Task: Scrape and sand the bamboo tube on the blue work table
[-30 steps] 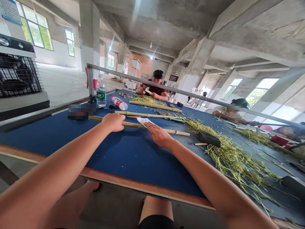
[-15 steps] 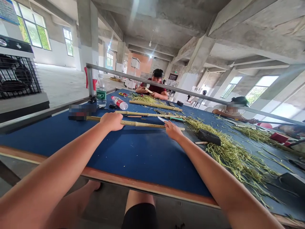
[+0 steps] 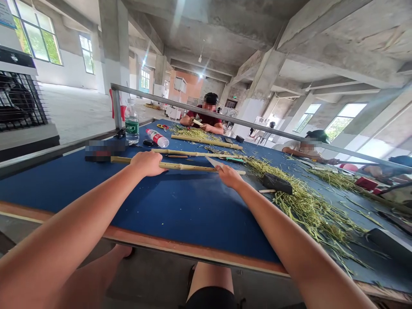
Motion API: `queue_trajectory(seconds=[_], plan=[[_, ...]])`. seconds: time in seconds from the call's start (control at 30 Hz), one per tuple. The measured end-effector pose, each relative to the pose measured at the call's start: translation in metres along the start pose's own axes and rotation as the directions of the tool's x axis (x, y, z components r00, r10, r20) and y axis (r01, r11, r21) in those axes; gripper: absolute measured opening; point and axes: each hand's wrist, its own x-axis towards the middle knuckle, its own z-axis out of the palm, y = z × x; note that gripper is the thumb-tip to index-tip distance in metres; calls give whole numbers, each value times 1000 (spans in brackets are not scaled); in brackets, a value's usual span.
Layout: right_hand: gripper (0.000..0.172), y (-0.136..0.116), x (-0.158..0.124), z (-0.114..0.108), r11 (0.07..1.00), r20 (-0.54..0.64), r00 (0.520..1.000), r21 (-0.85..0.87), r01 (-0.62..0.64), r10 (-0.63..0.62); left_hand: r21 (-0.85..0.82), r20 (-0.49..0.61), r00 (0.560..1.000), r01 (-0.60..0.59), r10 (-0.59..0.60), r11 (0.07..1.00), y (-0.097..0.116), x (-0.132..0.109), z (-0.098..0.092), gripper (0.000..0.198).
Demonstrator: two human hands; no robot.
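Note:
My left hand [image 3: 147,164] is wrapped round a slim bamboo tube [image 3: 188,167] with small dark holes, which lies crosswise just above the blue table. In my right hand [image 3: 229,176] is a knife [image 3: 213,162] with a pale pointed blade directed left; its handle is hidden in my closed fingers. This hand is at the tube's right part, and the blade crosses above or behind it; contact cannot be made out. Just behind lies another bamboo tube [image 3: 180,152], with a green-handled tool [image 3: 234,160] near its right end.
Bamboo shavings [image 3: 309,214] and a dark block [image 3: 277,183] lie on the right. Two bottles, one upright [image 3: 131,126] and one lying [image 3: 157,138], stand back left beside a metal rail [image 3: 193,109]. A co-worker [image 3: 206,118] sits opposite; others work at the right.
The view has shifted slightly, so the table's things appear a little further left. Both hands keep their hold, and the knife blade now points more steeply up to the left.

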Motion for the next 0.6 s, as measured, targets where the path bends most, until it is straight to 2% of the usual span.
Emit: queue_trajectory(seconds=[0.07,0.1,0.2,0.33,0.47,0.6], plan=[[57,7,2,-2,994,-6,994,17,-111,111,-4,3,1000,-2,2,1000,2,0,-1,65],[56,7,2,-1,994,-15,994,24,-110,110,-4,9,1000,0,1,1000,3,0,-1,65],[52,-6,0,4,996,-23,996,26,90,-90,0,35,999,11,-11,1000,3,0,-1,67],[54,-31,-7,11,958,-11,958,10,286,-285,4,54,998,9,-9,1000,1,1,0,68],[54,-44,-11,13,936,-24,936,0,351,-351,0,54,998,-37,37,999,1,1,0,61],[53,-44,-9,10,943,-15,943,-3,332,-332,-10,61,996,-59,59,998,3,0,-2,55]])
